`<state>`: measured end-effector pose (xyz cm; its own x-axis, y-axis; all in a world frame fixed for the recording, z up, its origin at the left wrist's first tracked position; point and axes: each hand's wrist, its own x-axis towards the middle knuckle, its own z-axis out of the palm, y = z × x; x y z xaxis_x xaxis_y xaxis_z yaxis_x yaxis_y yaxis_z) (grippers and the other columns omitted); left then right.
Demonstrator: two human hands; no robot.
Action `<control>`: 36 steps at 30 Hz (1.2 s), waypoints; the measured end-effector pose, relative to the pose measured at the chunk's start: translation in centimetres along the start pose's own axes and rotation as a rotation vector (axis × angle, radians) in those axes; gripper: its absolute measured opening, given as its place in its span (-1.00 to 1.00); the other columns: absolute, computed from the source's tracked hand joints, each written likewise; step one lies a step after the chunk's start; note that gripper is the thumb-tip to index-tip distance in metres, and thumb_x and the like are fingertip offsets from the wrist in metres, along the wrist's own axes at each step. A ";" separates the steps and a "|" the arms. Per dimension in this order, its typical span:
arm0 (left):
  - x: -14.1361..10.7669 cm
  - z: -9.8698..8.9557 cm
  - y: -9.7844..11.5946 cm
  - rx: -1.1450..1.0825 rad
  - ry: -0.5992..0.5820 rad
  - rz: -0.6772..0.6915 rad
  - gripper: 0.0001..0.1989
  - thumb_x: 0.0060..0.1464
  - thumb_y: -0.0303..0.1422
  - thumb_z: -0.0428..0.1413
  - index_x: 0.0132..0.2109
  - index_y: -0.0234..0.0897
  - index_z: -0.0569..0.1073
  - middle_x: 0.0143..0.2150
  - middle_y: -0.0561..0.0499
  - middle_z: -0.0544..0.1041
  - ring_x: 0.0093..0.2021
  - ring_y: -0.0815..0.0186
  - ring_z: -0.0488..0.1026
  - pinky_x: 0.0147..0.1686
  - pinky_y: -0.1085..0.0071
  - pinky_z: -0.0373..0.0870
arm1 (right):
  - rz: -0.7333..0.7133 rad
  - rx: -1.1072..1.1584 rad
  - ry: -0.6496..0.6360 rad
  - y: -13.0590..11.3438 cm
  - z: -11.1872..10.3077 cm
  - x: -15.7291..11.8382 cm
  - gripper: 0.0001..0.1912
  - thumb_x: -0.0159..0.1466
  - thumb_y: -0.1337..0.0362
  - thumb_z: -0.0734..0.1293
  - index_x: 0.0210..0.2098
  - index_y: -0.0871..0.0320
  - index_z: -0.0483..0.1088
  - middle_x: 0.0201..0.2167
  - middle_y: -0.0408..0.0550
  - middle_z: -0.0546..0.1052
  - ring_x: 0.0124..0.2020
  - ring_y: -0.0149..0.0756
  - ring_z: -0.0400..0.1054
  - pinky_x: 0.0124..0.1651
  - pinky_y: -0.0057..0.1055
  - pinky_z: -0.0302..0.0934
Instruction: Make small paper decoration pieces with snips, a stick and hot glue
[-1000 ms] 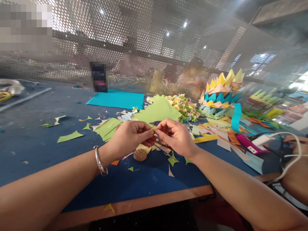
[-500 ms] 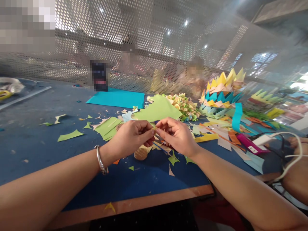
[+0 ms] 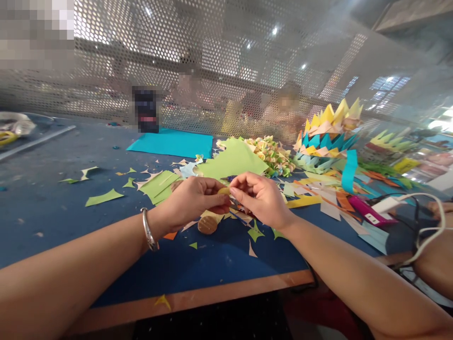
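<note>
Above the middle of the blue table, my left hand (image 3: 193, 198) and my right hand (image 3: 260, 196) come nearly together at the fingertips. Between them is a small yellow paper piece (image 3: 224, 191), pinched by my left thumb and finger. My right thumb and forefinger are closed at its right end; its exact shape is partly covered by the fingers. Just below my left hand lies a short tan roll with a brown round end (image 3: 207, 225). A purple-and-dark tool (image 3: 230, 179), mostly hidden, shows behind the fingertips.
Green sheets (image 3: 233, 158), a blue sheet (image 3: 173, 143) and a heap of small folded paper pieces (image 3: 272, 156) lie behind my hands. Layered paper crowns (image 3: 327, 137) stand at right, near a magenta power adapter (image 3: 371, 211) with cables. Paper scraps surround my hands; perforated metal (image 3: 212, 94) rises behind.
My fingertips have shifted slightly, and more of the yellow paper piece shows between them. The tan roll is a little more visible. Otherwise both arms stay almost in place.
</note>
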<state>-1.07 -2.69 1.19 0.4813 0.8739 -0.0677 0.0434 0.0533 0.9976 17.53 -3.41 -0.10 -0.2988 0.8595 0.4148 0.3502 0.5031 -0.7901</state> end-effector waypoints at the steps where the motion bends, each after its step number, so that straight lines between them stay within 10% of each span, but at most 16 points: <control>1: 0.0 -0.1 0.0 -0.012 -0.008 -0.016 -0.89 -0.01 -0.35 0.27 -0.39 -0.32 0.54 -0.44 0.02 0.59 -0.38 0.37 0.54 -0.23 0.45 0.49 | 0.005 0.007 -0.003 0.0 0.0 0.0 -0.89 0.26 0.25 0.35 -0.30 0.17 0.40 -0.53 -0.21 0.42 -0.64 -0.55 0.23 -0.61 -0.58 0.15; 14: 0.3 -0.7 0.0 -0.240 -0.037 -0.037 -0.93 -0.01 -0.42 0.27 -0.35 -0.36 0.56 -0.34 -0.08 0.64 -0.25 0.30 0.58 -0.08 0.39 0.46 | 0.065 0.116 -0.026 0.1 -0.2 0.1 -0.84 0.26 0.19 0.36 -0.30 0.17 0.37 -0.53 -0.22 0.42 -0.70 -0.58 0.23 -0.68 -0.61 0.14; 27: 0.4 -0.6 -0.9 0.092 0.081 0.220 -0.89 0.03 -0.32 0.24 -0.36 -0.26 0.51 -0.41 0.00 0.62 -0.32 0.28 0.59 -0.21 0.35 0.53 | 0.082 0.171 -0.019 -0.1 0.0 0.2 -0.80 0.25 0.16 0.37 -0.31 0.18 0.39 -0.57 -0.25 0.39 -0.73 -0.59 0.21 -0.72 -0.64 0.10; 36: 0.3 -0.4 -0.2 0.076 0.020 0.118 -0.88 0.06 -0.34 0.20 -0.33 -0.32 0.51 -0.42 0.03 0.61 -0.32 0.32 0.59 -0.21 0.40 0.54 | 0.083 0.123 -0.023 -0.4 -0.1 0.1 -0.81 0.28 0.17 0.35 -0.31 0.20 0.41 -0.60 -0.26 0.38 -0.73 -0.59 0.22 -0.70 -0.65 0.11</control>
<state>-1.24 -2.22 1.02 0.4697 0.8814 0.0512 0.0543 -0.0868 0.9947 17.46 -3.46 0.29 -0.2938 0.8945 0.3370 0.2638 0.4147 -0.8709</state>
